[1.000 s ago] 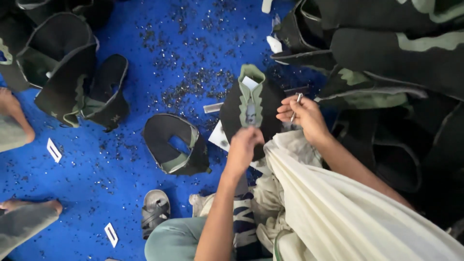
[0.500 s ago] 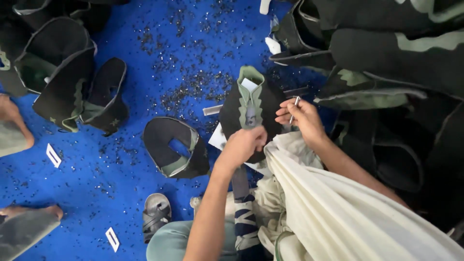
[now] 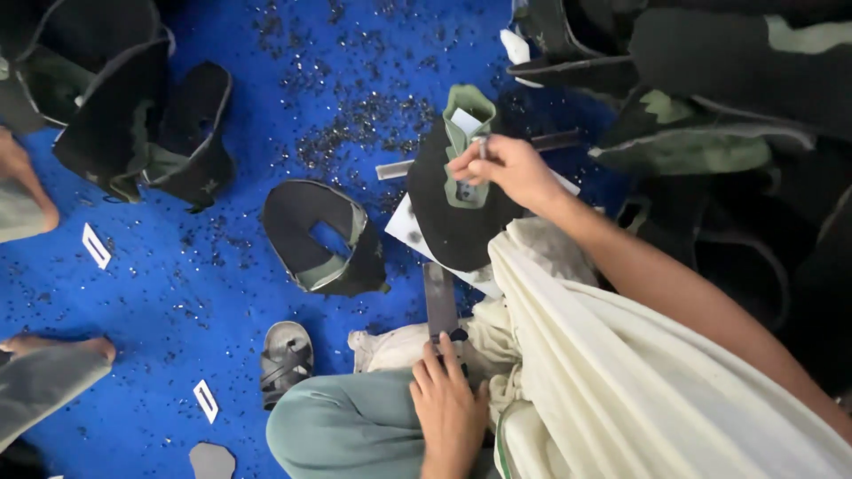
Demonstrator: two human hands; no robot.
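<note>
A black shoe upper with a green tongue lies on a white sheet in front of my lap. My right hand is over its tongue, pinching a thin silvery tool that points down at it. My left hand rests low on my lap, fingers stretched out and touching the lower end of a flat dark grey strip. Whether the fingers grip the strip is unclear. A cream cloth drapes over my right leg.
Another black and green upper lies on the blue floor, which is strewn with dark scraps. Piles of uppers sit at the left and right. A grey sandal, white tags and another person's feet are nearby.
My left hand has left the shoe upper and dropped to my lap, onto the grey strip. My right hand has moved left onto the upper's tongue with the tool.
</note>
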